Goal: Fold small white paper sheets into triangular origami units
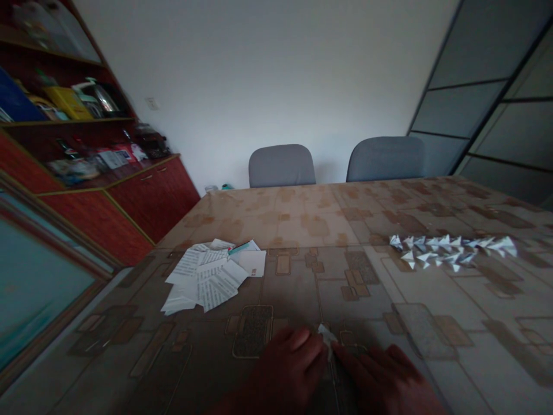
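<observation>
Near the front of the table, my left hand (291, 363) is closed, its curled fingers pinching the left side of a small folded piece of paper (327, 334). From the other side, my right hand (384, 377) presses its fingertips on the same paper against the tabletop. Shadow and the fingers hide the paper's lower part. To the left lies a loose pile of printed paper slips (216, 276), fanned over one another. Several folded pointed paper pieces (453, 245) stand in two rows on the right.
A patterned cloth covers the table (302, 219). Two grey chairs, a left one (283, 166) and a right one (386, 158), stand behind its far edge. At the left is a red-brown cabinet (151, 193) with crowded shelves. Grey panelled doors (470, 109) are at the right.
</observation>
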A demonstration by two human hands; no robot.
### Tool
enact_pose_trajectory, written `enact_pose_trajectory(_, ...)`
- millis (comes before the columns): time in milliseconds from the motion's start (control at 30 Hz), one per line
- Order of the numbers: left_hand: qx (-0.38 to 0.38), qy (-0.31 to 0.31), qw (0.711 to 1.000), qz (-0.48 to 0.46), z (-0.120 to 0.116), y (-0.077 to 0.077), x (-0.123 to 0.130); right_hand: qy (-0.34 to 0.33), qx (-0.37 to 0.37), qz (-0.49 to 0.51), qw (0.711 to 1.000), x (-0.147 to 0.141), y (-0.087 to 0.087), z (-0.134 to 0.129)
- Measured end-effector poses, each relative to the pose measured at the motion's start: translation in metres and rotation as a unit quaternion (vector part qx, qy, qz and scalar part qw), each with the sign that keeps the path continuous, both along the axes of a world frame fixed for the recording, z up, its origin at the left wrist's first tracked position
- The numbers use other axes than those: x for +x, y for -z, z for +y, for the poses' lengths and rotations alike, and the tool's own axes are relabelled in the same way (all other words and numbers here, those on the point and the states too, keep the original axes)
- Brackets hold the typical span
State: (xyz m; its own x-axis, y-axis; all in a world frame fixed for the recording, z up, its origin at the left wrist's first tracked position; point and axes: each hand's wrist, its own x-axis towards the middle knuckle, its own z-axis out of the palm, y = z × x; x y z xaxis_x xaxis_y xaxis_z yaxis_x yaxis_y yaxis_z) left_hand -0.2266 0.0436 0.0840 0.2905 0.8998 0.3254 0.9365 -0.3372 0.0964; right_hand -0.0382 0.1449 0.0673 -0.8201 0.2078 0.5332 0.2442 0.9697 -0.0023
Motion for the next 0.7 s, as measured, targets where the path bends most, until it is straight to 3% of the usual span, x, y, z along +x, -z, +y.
enact_pose_trajectory(333,0.069,-0.015,0.997,-0.005,-0.008,0.001,-0.009,-0.012,0.012,-0.054,0.998,0.003,0.001,0.003)
enact_pose_trajectory(533,0.069,-0.027,0.997,-0.011,-0.007,-0.001,-0.008,0.000,0.022,-0.091,0.996,0.004,0.009,0.000)
enact_pose_trajectory(700,0.070,-0.017,0.997,0.014,-0.008,-0.004,-0.007,0.004,0.025,-0.093,0.995,0.004,0.004,-0.001)
